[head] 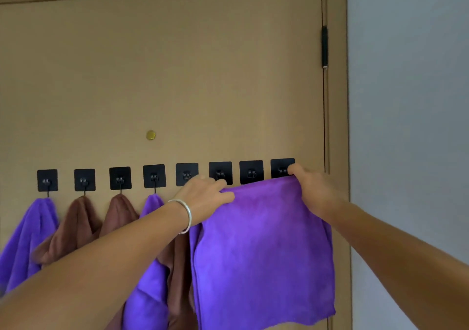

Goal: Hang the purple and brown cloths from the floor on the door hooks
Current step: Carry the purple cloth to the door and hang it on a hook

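1. Door (162, 70), tan and closed in its frame, fills most of the head view, with a grey wall (411, 101) to its right and a black hinge (324, 46) on its right edge.
2. Purple cloth (264, 253) hangs spread flat against the door's lower right, held up by its top edge across the 3 rightmost hooks.
3. 4 cloths already hang bunched from the 4 leftmost hooks: a purple one (28, 238), 2 brown ones (73, 228) (119, 215), and another purple one (152, 266); a further brown cloth (180, 279) shows behind the left forearm, its hook not clear.
4. Left hand (205, 197) has its grip pinching the spread cloth's top left corner, just below the 6th hook (220, 173); a silver bangle (186, 215) circles the wrist.
5. Right hand (314, 190) has its grip pinching the top right corner, with a fingertip touching the 8th hook (282, 168).
6. 8 black square adhesive hooks run in a row across the door; the 5th (187, 174) and 7th (251, 172) look bare.
7. Small brass peephole (151, 135) sits above the row.
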Available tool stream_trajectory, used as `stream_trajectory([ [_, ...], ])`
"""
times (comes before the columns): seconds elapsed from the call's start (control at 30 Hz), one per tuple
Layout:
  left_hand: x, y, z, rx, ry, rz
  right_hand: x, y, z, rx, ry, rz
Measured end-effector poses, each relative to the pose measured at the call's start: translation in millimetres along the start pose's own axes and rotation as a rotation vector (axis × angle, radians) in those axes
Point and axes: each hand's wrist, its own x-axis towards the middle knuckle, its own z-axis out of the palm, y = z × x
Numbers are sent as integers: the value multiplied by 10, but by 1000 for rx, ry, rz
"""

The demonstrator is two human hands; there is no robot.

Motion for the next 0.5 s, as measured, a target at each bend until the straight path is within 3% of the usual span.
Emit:
stream_trajectory([
  [0.1,174,-51,125,-41,-47,-103,60,33,77,-73,-10,-213],
  [0.23,355,-91,295,-123,-107,-198,177,53,128,-204,-70,-321],
  [0.5,594,73,353,-153,-221,-218,280,-272,346,-383,-191,-230],
])
